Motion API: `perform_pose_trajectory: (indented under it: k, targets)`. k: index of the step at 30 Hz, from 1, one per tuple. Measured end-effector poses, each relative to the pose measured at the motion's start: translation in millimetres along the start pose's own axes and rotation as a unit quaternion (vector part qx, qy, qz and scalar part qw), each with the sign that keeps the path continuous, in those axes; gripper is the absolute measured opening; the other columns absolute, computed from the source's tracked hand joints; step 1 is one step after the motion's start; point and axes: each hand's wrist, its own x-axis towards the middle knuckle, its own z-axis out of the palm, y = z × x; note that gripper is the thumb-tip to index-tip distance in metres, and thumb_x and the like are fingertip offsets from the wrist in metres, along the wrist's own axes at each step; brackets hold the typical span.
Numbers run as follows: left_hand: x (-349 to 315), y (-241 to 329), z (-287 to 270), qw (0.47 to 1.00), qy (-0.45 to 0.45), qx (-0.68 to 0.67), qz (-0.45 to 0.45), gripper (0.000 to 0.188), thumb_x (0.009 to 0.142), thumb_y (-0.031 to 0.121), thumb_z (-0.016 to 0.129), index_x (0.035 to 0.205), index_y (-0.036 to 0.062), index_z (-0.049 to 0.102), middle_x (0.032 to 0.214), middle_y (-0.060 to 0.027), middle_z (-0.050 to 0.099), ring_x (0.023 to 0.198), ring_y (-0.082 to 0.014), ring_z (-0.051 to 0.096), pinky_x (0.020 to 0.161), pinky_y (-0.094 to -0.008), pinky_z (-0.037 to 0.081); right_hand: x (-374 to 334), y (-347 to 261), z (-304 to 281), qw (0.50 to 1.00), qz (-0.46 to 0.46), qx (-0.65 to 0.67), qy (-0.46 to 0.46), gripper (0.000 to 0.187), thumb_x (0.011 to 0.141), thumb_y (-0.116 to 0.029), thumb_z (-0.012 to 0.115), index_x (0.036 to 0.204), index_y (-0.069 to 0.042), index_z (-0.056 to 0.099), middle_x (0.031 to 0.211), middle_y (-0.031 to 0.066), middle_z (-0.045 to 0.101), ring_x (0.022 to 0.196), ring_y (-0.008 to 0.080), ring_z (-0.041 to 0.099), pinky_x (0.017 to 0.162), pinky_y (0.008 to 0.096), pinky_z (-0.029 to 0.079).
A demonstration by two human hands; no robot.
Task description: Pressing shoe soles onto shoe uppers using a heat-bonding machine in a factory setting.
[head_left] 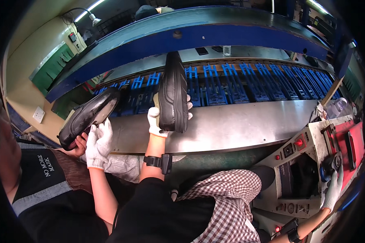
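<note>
In front of me, my left hand (155, 121), in a white glove, is closed round a black leather shoe (172, 95). The shoe stands toe toward me, its heel end pointing away; fingertips show along its right edge. Far to the right, my gloved right hand (333, 190) reaches to a dark round knob-like part (331, 165) on a pale machine (288, 162). Its fingers are seen edge-on, so their grip is unclear. At my left, a co-worker holds another black shoe (89, 115) with one gloved hand (99, 143) and one bare hand (79, 145).
A bare metal ledge (231, 121) runs across before me, with a row of blue racks (215, 83) behind it. A long blue beam (231, 36) spans above. The machine's panel carries red lit buttons (299, 142). A clear plastic container (338, 107) stands beyond it.
</note>
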Motion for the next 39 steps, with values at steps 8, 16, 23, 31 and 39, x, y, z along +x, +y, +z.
perform_pose_trajectory:
  k: [8, 16, 23, 31, 39]
  targets:
    - [4.3, -4.8, 0.7, 1.000, -0.010, -0.013, -0.003, 0.101, 0.068, 0.023, 0.079, 0.157, 0.0009, 0.036, 0.147, -0.0296, 0.049, 0.135, -0.0489, 0.051, 0.110, -0.0677, 0.045, 2.0, 7.4, -0.8, 1.000, -0.011, -0.004, 0.003, 0.052, 0.109, -0.024, 0.050, 0.157, -0.004, 0.045, 0.156, 0.0165, 0.051, 0.141, 0.0241, 0.050, 0.118, 0.0349, 0.034]
    - [6.6, -7.9, 0.6, 1.000, -0.016, -0.013, -0.003, 0.100, 0.068, 0.022, 0.078, 0.156, 0.0010, 0.036, 0.146, -0.0295, 0.050, 0.134, -0.0497, 0.051, 0.110, -0.0690, 0.046, 3.0, 10.1, -0.6, 0.999, -0.019, -0.024, 0.015, 0.052, 0.109, -0.025, 0.051, 0.156, -0.005, 0.046, 0.155, 0.0163, 0.053, 0.141, 0.0245, 0.050, 0.118, 0.0352, 0.034]
    - [6.6, -11.8, 3.5, 1.000, -0.007, -0.022, -0.004, 0.098, 0.069, 0.022, 0.077, 0.156, 0.0025, 0.037, 0.146, -0.0297, 0.049, 0.135, -0.0496, 0.051, 0.110, -0.0693, 0.046, 5.1, 9.6, -1.8, 1.000, -0.005, -0.018, 0.002, 0.052, 0.109, -0.025, 0.050, 0.157, -0.004, 0.045, 0.155, 0.0165, 0.052, 0.141, 0.0243, 0.050, 0.118, 0.0346, 0.035]
    - [10.0, -16.4, 2.4, 0.999, -0.012, -0.026, -0.022, 0.095, 0.072, 0.023, 0.077, 0.155, 0.0005, 0.037, 0.146, -0.0290, 0.048, 0.136, -0.0481, 0.050, 0.111, -0.0693, 0.044, 1.0, 4.3, -4.2, 0.998, -0.008, -0.063, -0.008, 0.054, 0.110, -0.026, 0.048, 0.158, -0.004, 0.042, 0.159, 0.0171, 0.048, 0.144, 0.0256, 0.046, 0.120, 0.0356, 0.031]
    - [19.5, -21.8, 3.9, 0.998, -0.022, -0.049, -0.025, 0.099, 0.070, 0.025, 0.078, 0.156, 0.0011, 0.036, 0.146, -0.0294, 0.048, 0.136, -0.0488, 0.049, 0.112, -0.0696, 0.043, -5.7, -2.0, -5.7, 0.998, 0.000, -0.061, -0.003, 0.053, 0.110, -0.027, 0.048, 0.158, -0.003, 0.043, 0.159, 0.0164, 0.048, 0.145, 0.0250, 0.046, 0.120, 0.0355, 0.031]
